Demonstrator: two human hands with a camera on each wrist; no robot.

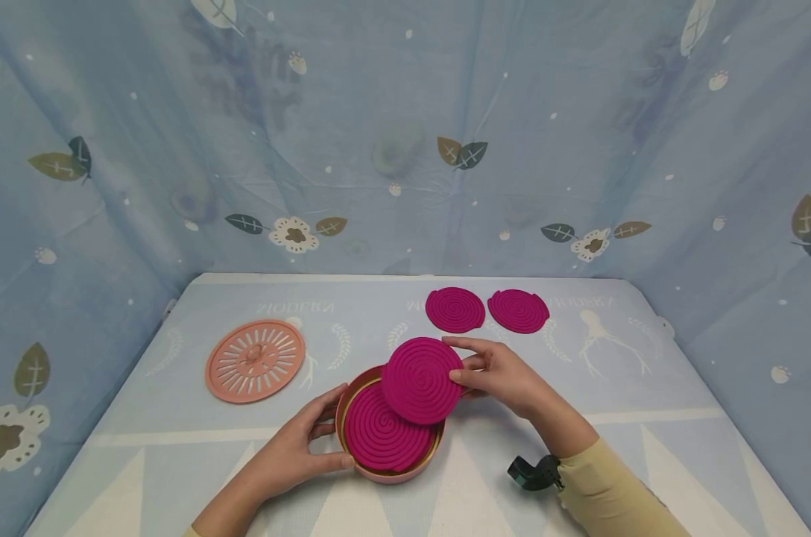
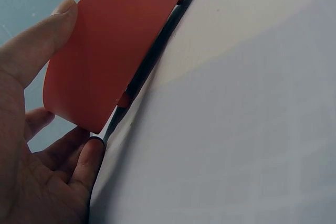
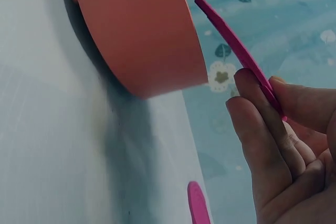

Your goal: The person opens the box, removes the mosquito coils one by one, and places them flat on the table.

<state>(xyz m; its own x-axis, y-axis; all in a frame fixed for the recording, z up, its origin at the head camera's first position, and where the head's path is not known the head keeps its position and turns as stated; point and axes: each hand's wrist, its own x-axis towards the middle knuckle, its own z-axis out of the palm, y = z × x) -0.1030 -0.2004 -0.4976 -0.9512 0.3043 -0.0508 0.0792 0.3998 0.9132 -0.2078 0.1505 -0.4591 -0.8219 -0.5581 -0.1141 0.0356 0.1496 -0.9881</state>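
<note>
A: Where to look first?

B: At the held magenta coil [image 1: 422, 380], above the far right side of the salmon bowl [image 1: 388, 478], overlapping the coil inside [image 1: 382, 441]. Clamped at its right edge between thumb and fingers of the right hand [image 1: 505, 377]; slanted in the right wrist view.

A: Touching the rim?

B: Cannot tell; very near it, at least.

A: Handled well how?

B: Best pinched lightly at that outer edge, without squeezing the spiral out of shape. Probably bendy, so better moved slowly, and lifted clear of the rim before any sideways shift.

A: Bowl steady?

B: Gripped by the left hand [image 1: 305, 447], thumb at the near left wall, fingers farther round. Worth holding firm there.

A: Room?

B: Bare table [image 1: 580, 403] to the right. Farther back, near the table's far edge, two flat coils, left one [image 1: 455, 310] and right one [image 1: 518, 311], side by side. Leftward, well apart from the bowl, slotted lid [image 1: 256, 365]. Behind everything, patterned cloth [image 1: 405, 97].
</note>
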